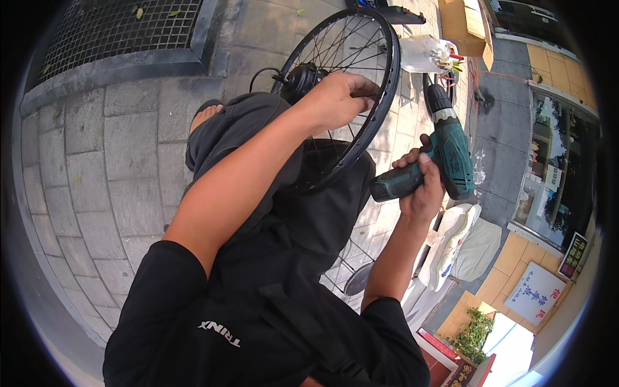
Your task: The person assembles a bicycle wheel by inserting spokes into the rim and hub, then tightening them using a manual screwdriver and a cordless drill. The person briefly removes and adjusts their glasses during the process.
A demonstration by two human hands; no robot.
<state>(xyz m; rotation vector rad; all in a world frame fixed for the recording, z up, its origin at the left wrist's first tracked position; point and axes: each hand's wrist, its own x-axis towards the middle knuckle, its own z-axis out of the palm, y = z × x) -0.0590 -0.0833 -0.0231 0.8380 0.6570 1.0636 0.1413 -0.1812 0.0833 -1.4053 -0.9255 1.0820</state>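
A black spoked bicycle wheel [389, 80] leans across my legs, with a thick black hub [302, 82] at its centre. From the hub a short black cable curves out to the left. My left hand [342, 100] reaches over the spokes. Its fingertips are pinched together at the inner side of the rim, and what lies between them is hidden. To the right of the wheel, my right hand [422, 190] wraps around the handle of a teal and black cordless drill [453, 155]. The drill's chuck points away from me, apart from the rim.
A whitish container [425, 53] holding tools stands beyond the wheel, beside a cardboard box [465, 29]. Pale cloth-like items [454, 245] lie to my right. Grey paving [132, 138] and a metal grate [122, 39] extend to the left. A shopfront window [554, 168] is at right.
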